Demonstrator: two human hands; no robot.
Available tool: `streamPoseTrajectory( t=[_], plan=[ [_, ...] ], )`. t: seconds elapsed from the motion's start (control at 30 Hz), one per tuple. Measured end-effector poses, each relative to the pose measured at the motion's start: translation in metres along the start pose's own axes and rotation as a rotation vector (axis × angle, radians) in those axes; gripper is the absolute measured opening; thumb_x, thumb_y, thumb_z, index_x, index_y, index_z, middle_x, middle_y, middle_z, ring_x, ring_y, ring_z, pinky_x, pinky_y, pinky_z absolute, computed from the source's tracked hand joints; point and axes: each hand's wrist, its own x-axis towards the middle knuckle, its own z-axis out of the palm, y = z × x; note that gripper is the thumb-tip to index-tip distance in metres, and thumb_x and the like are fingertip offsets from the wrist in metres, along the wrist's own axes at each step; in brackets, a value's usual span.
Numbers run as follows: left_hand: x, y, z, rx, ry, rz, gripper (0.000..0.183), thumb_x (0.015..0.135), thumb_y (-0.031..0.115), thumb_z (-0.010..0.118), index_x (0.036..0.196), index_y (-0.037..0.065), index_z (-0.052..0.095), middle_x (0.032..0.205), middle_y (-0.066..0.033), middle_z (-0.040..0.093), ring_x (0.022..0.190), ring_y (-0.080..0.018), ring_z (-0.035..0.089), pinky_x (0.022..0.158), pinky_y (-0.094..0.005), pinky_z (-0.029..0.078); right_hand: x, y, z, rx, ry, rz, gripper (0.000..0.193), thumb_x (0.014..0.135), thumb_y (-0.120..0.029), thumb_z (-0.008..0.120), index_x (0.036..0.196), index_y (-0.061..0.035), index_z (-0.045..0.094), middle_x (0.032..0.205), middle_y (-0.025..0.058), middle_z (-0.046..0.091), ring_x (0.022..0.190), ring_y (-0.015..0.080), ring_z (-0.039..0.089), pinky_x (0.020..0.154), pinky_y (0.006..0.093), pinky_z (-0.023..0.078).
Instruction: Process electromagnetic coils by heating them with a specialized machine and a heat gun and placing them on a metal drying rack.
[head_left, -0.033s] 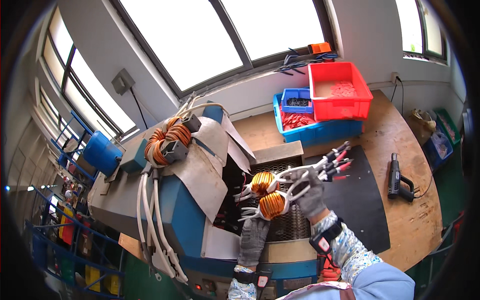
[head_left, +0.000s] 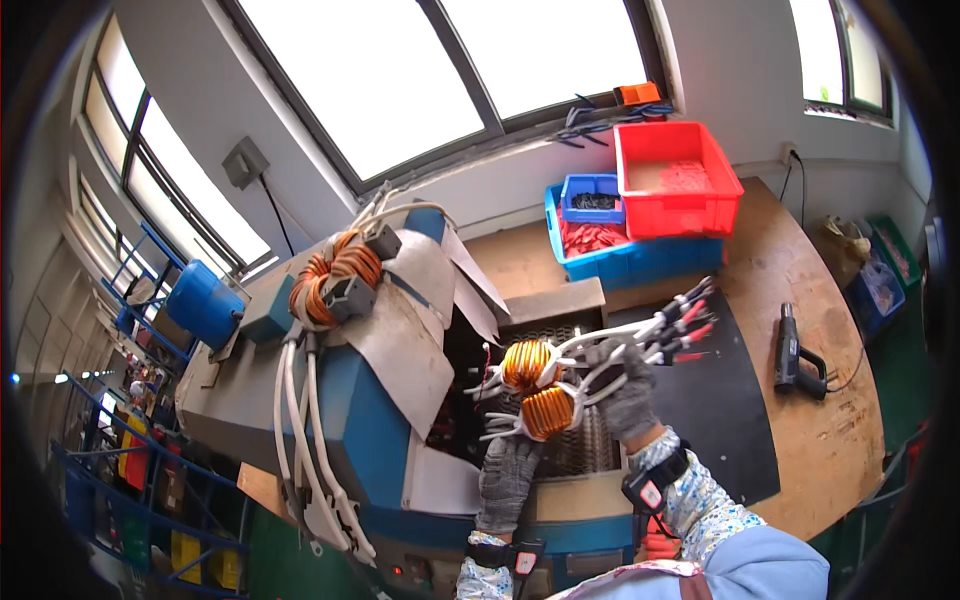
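Note:
Two copper-wound coils, an upper coil [head_left: 527, 366] and a lower coil [head_left: 548, 412], are bound side by side with white ties. White-sleeved leads [head_left: 610, 383] run right from them to red and black ends [head_left: 690, 322]. My gloved right hand [head_left: 627, 400] is closed around these leads. At the near left, my gloved left hand [head_left: 508, 478] holds the lower coil's edge beside the short white ends; its fingertips are partly hidden under the coil. The coils are held over the mesh belt [head_left: 592, 452] of a blue machine [head_left: 375, 440].
Another orange-wound coil with grey clamps [head_left: 335, 280] lies on the machine's hood, its white cables [head_left: 300, 430] hanging down. A black mat [head_left: 725, 400] and a heat gun [head_left: 795, 355] are on the wooden table [head_left: 840, 420]. Red [head_left: 690, 215] and blue bins [head_left: 640, 262] stand behind.
My right hand and the lead ends have shifted slightly right. The coils tilt slightly differently; my left hand stays almost in place.

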Motion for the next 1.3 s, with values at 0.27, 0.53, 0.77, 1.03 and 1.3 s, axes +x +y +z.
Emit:
streamPoseTrajectory(
  t=[0.27, 0.53, 0.77, 1.03, 1.3],
  plan=[
    [-0.022, -0.006, 0.153, -0.045, -0.218, -0.281, 0.063, 0.091, 0.023, 0.05, 0.141, 0.004, 0.018, 0.143, -0.0137, 0.026, 0.131, -0.026, 0.029, 0.11, -0.0407, 0.02, -0.133, -0.127, 0.072, -0.258, -0.289, -0.467, 0.043, 0.081, -0.048, 0.058, 0.074, -0.0074, 0.046, 0.064, 0.0014, 0.041, 0.068, 0.0174, 0.041, 0.076, 0.0342, 0.035],
    [-0.076, -0.075, 0.217, -0.097, -0.757, -0.794, 0.078, 0.084, 0.039, 0.059, 0.139, -0.001, 0.02, 0.141, -0.0167, 0.03, 0.13, -0.031, 0.031, 0.108, -0.0486, 0.023, -0.336, -0.173, 0.124, -0.657, 0.097, -1.046, 0.039, 0.081, -0.044, 0.058, 0.07, -0.0093, 0.046, 0.056, 0.0005, 0.039, 0.057, 0.0146, 0.039, 0.06, 0.0321, 0.033],
    [-0.182, -0.101, 0.235, 0.406, -1.151, -1.073, 0.04, 0.09, 0.033, 0.054, 0.115, 0.002, 0.055, 0.102, -0.0038, 0.059, 0.093, -0.0126, 0.053, 0.083, -0.0275, 0.042, -0.491, -0.126, 0.127, -0.768, 0.437, -1.173, 0.029, 0.086, -0.028, 0.059, 0.073, -0.0061, 0.046, 0.064, 0.002, 0.045, 0.065, 0.0153, 0.046, 0.062, 0.0283, 0.039],
    [-0.284, -0.144, 0.271, 0.212, -1.444, -1.068, 0.04, 0.093, 0.028, 0.048, 0.124, 0.002, 0.048, 0.114, -0.0048, 0.055, 0.101, -0.0141, 0.051, 0.09, -0.0297, 0.041, -0.66, -0.039, 0.151, -0.599, 0.797, -1.44, 0.022, 0.085, -0.022, 0.058, 0.076, -0.0039, 0.05, 0.067, 0.0044, 0.05, 0.066, 0.0172, 0.052, 0.062, 0.0304, 0.042],
    [-0.45, -0.176, 0.292, 0.331, -1.58, -1.337, 0.041, 0.093, 0.045, 0.044, 0.112, 0.01, 0.053, 0.081, 0.0058, 0.045, 0.08, -0.0064, 0.046, 0.076, -0.0243, 0.042, -0.824, 0.022, 0.196, -0.456, 0.806, -1.727, 0.04, 0.086, -0.04, 0.054, 0.068, -0.0039, 0.051, 0.06, 0.0078, 0.05, 0.066, 0.0227, 0.048, 0.08, 0.0419, 0.04]
  ],
)
